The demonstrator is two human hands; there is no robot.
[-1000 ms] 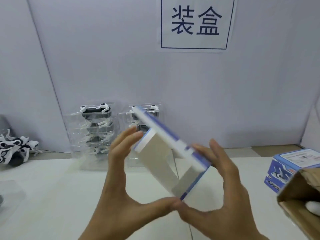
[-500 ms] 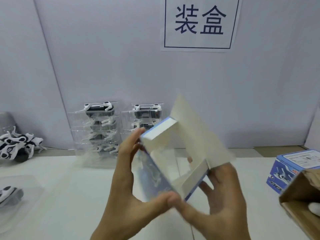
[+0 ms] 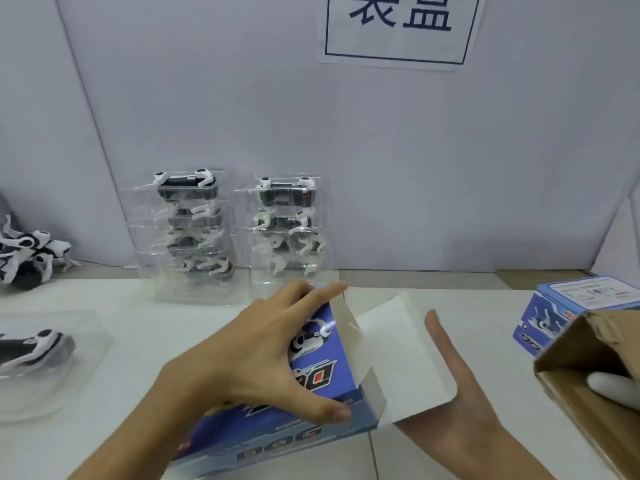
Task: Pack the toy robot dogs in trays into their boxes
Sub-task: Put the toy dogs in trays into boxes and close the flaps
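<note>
A blue printed toy box [image 3: 311, 386] lies tilted low over the white table, its white end flap [image 3: 401, 358] folded out to the right. My left hand [image 3: 256, 358] grips the box from above, fingers over the far edge and thumb on the near side. My right hand [image 3: 450, 382] lies flat under the open flap, fingers straight. Two stacks of clear trays with black-and-white robot dogs [image 3: 188, 230] [image 3: 289, 226] stand against the back wall. One dog in a clear tray [image 3: 34, 348] lies at the left.
Loose robot dogs [image 3: 27, 254] are piled at the far left. A closed blue box [image 3: 561, 310] stands at the right behind a brown cardboard carton [image 3: 588, 382], where a white-gloved hand [image 3: 613, 389] shows. A paper sign [image 3: 398, 26] hangs on the wall.
The box has come down from chest height toward the table and turned printed side up. My left hand shifted on top of it; my right hand now lies flat under the flap.
</note>
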